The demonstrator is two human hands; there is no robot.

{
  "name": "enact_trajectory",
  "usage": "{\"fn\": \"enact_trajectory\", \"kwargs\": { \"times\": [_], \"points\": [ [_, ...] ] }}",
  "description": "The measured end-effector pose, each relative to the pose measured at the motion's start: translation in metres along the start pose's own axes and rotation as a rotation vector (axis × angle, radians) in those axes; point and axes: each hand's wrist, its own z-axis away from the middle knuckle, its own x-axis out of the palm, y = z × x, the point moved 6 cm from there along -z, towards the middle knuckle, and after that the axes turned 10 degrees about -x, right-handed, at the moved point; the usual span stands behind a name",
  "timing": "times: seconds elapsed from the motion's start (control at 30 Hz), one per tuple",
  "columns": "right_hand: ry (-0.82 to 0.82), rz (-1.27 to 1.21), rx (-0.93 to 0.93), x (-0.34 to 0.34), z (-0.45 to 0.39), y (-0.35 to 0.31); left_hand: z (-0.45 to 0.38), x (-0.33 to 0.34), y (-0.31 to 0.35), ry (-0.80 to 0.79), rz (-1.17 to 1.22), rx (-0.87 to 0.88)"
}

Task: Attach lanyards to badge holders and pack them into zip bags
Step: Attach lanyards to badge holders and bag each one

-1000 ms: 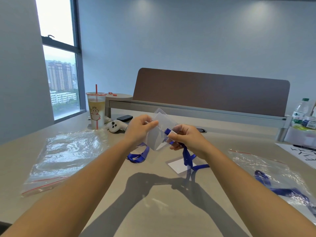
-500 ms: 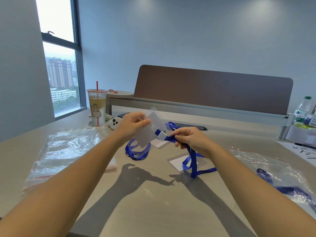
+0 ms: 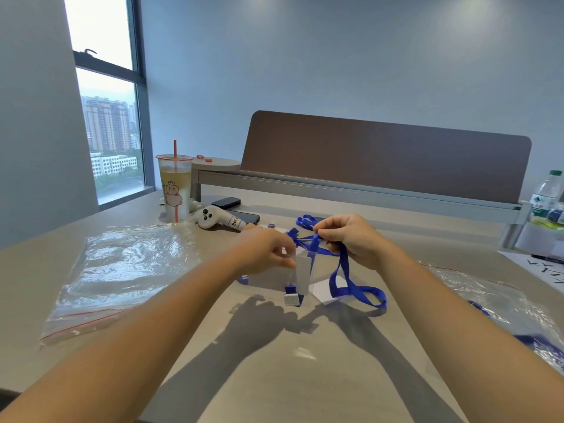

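Lanyard [image 3: 341,264] and badge holder [image 3: 300,274] were held above the table [image 3: 274,377], one in each hand.

Left hand [image 3: 265,248] pinched the top edge of the clear badge holder, which hung upright just over the tabletop with the metal clip [image 3: 291,299] dangling at its lower end; this hold appeared meant to steady the holder. Right hand [image 3: 348,236] was closed on the blue strap, lifting it so that the loop trailed down to the table, probably to take up slack and keep it from tangling. An empty zip bag [image 3: 122,270] lay flat to the left, within reach, evidently ready for packing. A second bag [image 3: 503,306] at the right already held blue strap. Attachment could not be confirmed.
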Motion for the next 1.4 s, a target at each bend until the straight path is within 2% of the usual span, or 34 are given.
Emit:
{"fn": "enact_trajectory", "kwargs": {
  "times": [0.23,0.5,0.87,1.03,1.4],
  "points": [
    [-0.019,-0.02,-0.046,0.01,0.0,-0.008,-0.008,0.006,-0.001,0.025,-0.074,-0.046],
    [-0.06,-0.063,-0.055,0.015,0.001,-0.004,-0.012,-0.003,-0.019,0.132,0.166,-0.117],
    [0.096,-0.074,-0.051,0.009,-0.001,-0.001,-0.008,-0.024,-0.033,0.347,0.391,-0.21],
    [0.109,-0.06,-0.052,0.012,-0.003,0.001,-0.006,-0.028,-0.037,0.383,0.479,-0.256],
    [0.027,0.024,0.007,0.015,-0.004,0.013,-0.004,-0.029,-0.049,0.428,0.665,-0.306]
  ]
}}
